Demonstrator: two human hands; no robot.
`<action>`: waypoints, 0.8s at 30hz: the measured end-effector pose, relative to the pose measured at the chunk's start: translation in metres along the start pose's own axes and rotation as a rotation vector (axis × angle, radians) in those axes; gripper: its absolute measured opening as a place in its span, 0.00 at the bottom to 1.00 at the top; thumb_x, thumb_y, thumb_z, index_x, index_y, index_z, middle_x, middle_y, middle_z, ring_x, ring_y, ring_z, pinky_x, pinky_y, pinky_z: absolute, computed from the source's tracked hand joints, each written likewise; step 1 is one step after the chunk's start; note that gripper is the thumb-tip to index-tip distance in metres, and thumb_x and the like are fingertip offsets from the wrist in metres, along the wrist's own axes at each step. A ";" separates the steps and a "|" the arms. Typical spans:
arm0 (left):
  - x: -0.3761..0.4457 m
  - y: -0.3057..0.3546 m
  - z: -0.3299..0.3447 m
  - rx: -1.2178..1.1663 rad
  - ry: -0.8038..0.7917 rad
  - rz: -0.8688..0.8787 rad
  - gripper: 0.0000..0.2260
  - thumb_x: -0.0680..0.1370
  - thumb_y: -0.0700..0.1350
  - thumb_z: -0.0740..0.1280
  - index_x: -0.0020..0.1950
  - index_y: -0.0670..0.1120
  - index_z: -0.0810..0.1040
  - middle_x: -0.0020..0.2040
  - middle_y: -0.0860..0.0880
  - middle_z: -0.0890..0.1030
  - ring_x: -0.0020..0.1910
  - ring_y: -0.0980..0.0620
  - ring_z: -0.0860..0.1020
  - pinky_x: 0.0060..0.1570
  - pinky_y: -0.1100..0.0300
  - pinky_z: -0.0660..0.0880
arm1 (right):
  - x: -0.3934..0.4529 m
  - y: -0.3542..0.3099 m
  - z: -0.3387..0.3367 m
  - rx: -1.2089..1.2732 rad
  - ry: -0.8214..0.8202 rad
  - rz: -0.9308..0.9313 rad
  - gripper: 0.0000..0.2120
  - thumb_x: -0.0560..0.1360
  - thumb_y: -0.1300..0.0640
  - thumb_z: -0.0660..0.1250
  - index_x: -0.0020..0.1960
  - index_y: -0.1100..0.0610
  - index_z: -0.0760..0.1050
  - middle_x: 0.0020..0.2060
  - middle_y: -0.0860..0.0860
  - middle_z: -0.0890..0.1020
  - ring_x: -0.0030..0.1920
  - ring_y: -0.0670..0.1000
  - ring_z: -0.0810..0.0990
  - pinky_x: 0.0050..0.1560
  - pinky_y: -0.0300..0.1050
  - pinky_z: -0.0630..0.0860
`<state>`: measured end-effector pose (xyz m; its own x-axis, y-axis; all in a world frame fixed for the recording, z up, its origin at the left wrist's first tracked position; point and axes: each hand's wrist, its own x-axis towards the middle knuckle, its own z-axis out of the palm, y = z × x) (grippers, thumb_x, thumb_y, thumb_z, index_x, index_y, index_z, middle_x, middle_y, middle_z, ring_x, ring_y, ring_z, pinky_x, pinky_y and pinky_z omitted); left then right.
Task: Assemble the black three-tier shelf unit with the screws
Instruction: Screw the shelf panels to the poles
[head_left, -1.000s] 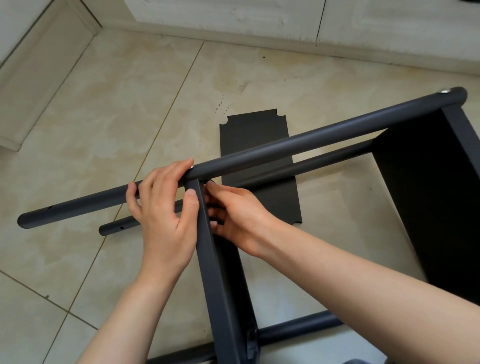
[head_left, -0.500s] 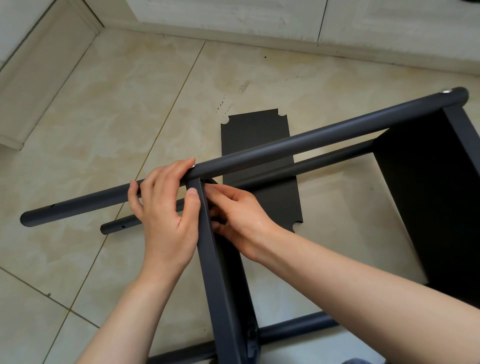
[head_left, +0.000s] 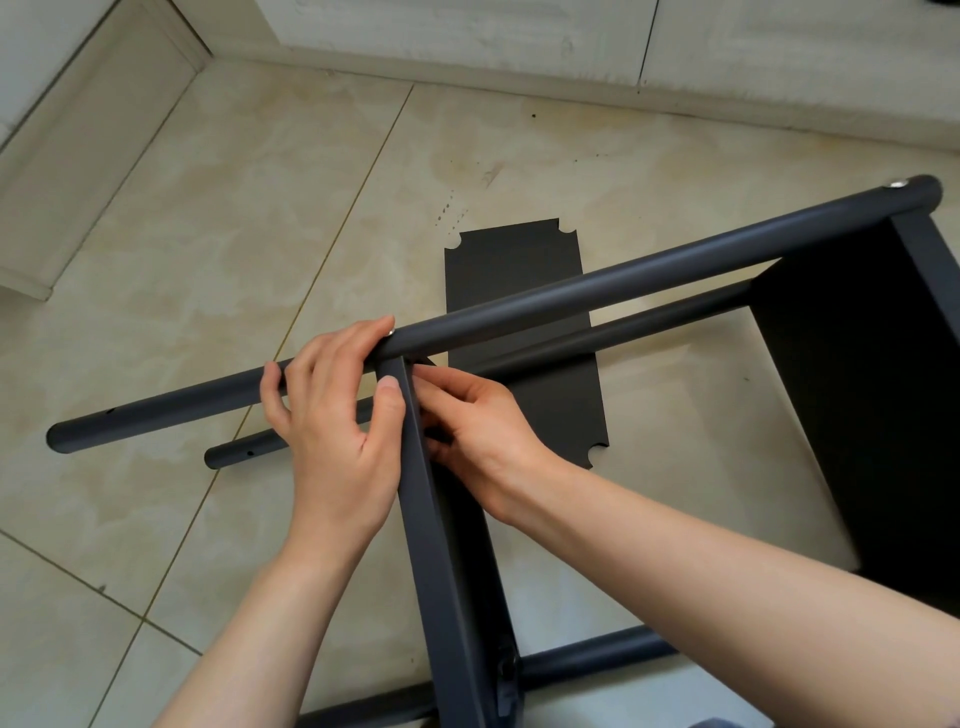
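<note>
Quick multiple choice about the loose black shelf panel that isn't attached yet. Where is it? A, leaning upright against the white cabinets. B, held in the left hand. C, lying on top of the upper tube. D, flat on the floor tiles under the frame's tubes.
D: the loose shelf panel lies flat on the floor tiles, with the upper tube and the lower tube crossing above it; neither hand touches it.

We see our left hand (head_left: 332, 415) on the upper pole (head_left: 571, 296), left of the middle shelf (head_left: 441, 545). Our right hand (head_left: 483, 436) lies right of it. A loose panel (head_left: 514, 265) lies on the floor (head_left: 208, 234) behind the pole.
</note>
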<state>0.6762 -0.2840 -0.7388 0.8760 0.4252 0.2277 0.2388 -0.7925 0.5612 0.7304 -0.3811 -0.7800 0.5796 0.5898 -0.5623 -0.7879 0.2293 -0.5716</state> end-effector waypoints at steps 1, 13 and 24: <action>0.000 0.000 0.000 -0.001 0.000 -0.001 0.21 0.77 0.49 0.55 0.67 0.51 0.76 0.62 0.61 0.73 0.65 0.63 0.65 0.76 0.42 0.47 | 0.000 0.000 0.000 -0.006 0.005 0.004 0.14 0.79 0.56 0.68 0.62 0.61 0.80 0.48 0.57 0.79 0.49 0.55 0.74 0.57 0.55 0.75; 0.000 -0.001 0.000 0.008 -0.003 0.004 0.20 0.77 0.49 0.55 0.67 0.51 0.76 0.62 0.61 0.73 0.65 0.65 0.65 0.77 0.44 0.46 | -0.001 -0.007 -0.002 -0.030 -0.056 0.029 0.10 0.81 0.57 0.65 0.57 0.62 0.78 0.41 0.54 0.77 0.44 0.53 0.72 0.48 0.49 0.73; 0.001 -0.001 0.001 0.009 0.008 0.001 0.20 0.77 0.49 0.55 0.66 0.51 0.76 0.61 0.61 0.73 0.64 0.66 0.64 0.76 0.45 0.45 | -0.001 -0.001 0.000 -0.214 0.063 -0.141 0.08 0.78 0.57 0.69 0.55 0.58 0.82 0.49 0.58 0.85 0.47 0.54 0.81 0.58 0.63 0.77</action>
<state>0.6775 -0.2832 -0.7403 0.8731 0.4274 0.2345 0.2416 -0.7971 0.5533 0.7307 -0.3817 -0.7792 0.6980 0.5125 -0.5002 -0.6401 0.1331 -0.7567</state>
